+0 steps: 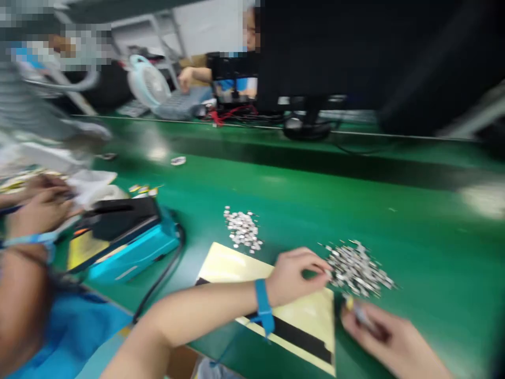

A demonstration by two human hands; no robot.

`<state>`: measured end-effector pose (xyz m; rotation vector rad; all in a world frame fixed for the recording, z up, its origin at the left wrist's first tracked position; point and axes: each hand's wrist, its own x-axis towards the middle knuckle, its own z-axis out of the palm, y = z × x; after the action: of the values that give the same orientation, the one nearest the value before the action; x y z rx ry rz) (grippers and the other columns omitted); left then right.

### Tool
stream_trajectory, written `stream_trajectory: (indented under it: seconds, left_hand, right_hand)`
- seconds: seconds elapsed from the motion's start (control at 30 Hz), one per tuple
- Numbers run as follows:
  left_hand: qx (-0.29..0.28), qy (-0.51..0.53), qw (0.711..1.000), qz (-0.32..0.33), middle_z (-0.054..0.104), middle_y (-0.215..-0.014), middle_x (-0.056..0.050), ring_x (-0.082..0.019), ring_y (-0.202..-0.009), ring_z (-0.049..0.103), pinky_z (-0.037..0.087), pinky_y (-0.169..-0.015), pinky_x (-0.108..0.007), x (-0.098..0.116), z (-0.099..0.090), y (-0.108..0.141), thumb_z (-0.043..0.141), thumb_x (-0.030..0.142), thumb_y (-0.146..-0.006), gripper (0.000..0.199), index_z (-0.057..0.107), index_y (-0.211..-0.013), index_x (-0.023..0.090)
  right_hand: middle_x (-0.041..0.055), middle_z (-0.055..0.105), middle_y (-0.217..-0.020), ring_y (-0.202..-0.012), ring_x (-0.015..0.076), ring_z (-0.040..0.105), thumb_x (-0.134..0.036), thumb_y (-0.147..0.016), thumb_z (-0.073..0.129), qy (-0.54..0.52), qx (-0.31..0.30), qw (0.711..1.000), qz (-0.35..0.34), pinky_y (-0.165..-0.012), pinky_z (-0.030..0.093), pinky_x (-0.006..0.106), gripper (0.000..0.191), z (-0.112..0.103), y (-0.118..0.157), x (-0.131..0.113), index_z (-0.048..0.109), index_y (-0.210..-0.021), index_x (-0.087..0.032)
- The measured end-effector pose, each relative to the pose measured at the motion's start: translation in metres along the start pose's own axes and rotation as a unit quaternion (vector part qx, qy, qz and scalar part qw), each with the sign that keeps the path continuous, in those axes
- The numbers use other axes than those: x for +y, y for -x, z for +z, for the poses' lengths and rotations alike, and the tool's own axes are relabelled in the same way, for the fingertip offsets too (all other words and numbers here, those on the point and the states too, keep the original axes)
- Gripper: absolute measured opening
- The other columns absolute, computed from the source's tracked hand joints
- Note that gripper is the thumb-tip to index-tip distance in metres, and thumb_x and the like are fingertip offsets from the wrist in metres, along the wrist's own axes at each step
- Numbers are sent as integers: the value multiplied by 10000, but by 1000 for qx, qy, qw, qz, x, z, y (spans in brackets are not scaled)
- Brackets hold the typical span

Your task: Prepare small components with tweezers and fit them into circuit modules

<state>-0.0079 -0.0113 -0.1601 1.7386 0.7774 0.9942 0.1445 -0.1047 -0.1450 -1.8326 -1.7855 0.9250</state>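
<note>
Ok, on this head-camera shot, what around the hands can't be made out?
Head view only:
Small silvery item in the right hand: fingers and blur hide what it is.
Heaped small silver pieces: too small and blurred to tell their shape.
Flat pale-yellow and black sheet: left hand and forearm cover part of it.

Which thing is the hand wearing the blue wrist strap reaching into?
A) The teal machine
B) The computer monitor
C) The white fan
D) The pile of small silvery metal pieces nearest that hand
D. The left hand, with the blue wrist strap, reaches right to the edge of the pile of small silvery metal pieces on the green workbench.
</note>
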Motion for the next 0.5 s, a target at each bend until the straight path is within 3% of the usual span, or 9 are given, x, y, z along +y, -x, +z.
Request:
stream_trajectory:
  seconds: [0.03, 0.1, 0.17, 0.33, 0.5]
  left_hand:
    - [9, 19, 1000, 4, 602, -750, -48, -94, -661, 604, 541, -650, -176, 3, -3, 0, 576, 157, -717, 89, 633, -772, 117]
    - [7, 32, 999, 22, 593, -759, -40, -92, -674, 612, 546, -653, -184, 5, -7, 0, 585, 156, -724, 99, 613, -815, 128]
    - [-1, 13, 999, 52, 603, -773, -35, -91, -688, 617, 543, -663, -186, 4, -9, 0, 601, 143, -723, 133, 599, -856, 142]
    - [-28, -60, 989, 130, 643, -765, -22, -92, -687, 619, 526, -646, -180, 5, -10, 6, 631, 122, -710, 173, 581, -870, 169]
    - [-45, -85, 982, 161, 657, -785, -26, -94, -725, 622, 510, -670, -169, 7, -11, 7, 639, 116, -706, 192, 570, -879, 164]
  right_hand:
    - [27, 589, -642, -614, 172, 570, -421, -741, 538, -98, 7, 994, 39, -513, 434, 234, 261, -5, -5, -1, 577, -624, -191]
    - [37, 611, -774, -722, 159, 563, -385, -700, 597, -273, 96, 954, 75, -629, 431, 226, 232, -13, -17, -4, 563, -624, -169]
    - [32, 603, -815, -728, 133, 545, -333, -678, 634, -380, 99, 917, 76, -657, 408, 218, 196, -15, -27, -9, 570, -616, -158]
    - [-5, 566, -707, -723, 104, 514, -256, -665, 665, -481, 63, 873, 48, -691, 363, 209, 136, -5, -27, -24, 585, -619, -155]
    - [-20, 553, -687, -697, 94, 499, -229, -650, 678, -505, 48, 860, 52, -672, 346, 207, 120, -1, -22, -23, 587, -625, -155]
